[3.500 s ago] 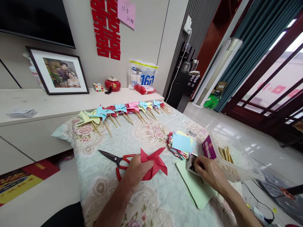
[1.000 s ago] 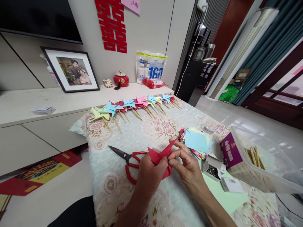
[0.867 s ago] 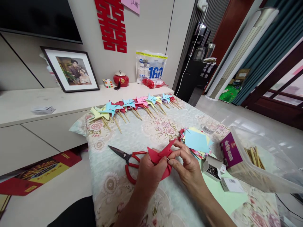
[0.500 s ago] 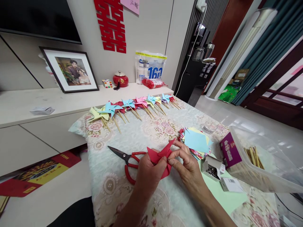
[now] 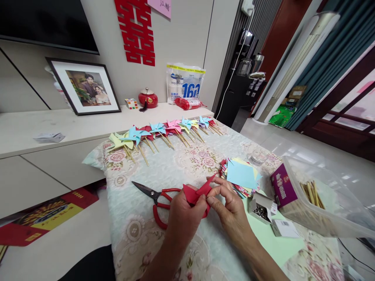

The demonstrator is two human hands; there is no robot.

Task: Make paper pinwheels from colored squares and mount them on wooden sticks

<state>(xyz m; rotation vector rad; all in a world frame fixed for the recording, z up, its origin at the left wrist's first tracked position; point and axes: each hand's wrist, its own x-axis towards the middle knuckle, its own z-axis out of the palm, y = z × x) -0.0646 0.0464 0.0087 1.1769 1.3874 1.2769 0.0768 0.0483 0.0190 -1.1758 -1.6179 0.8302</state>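
A red paper pinwheel [image 5: 191,194], its points folded inward, is held just above the tablecloth near the table's front. My left hand [image 5: 186,216] is closed around its left side, thumb pressing near the middle. Thumb and forefinger of my right hand [image 5: 230,207] pinch at the pinwheel's centre, while other fingers reach behind its upper point. Whether a small pin sits between those fingertips I cannot tell. Scissors with red handles [image 5: 160,223] lie spread just left of my left hand.
Finished pinwheels on sticks [image 5: 158,128] line the table's far edge. To the right are stacked coloured paper squares [image 5: 241,174], an opened box of small metal pins [image 5: 261,210], a white box [image 5: 284,228] and a clear plastic bin [image 5: 331,218] holding wooden sticks [image 5: 313,194].
Both hands stay on the red pinwheel with only slight finger movement, and it is tilted a little differently. The whole view has shifted slightly.
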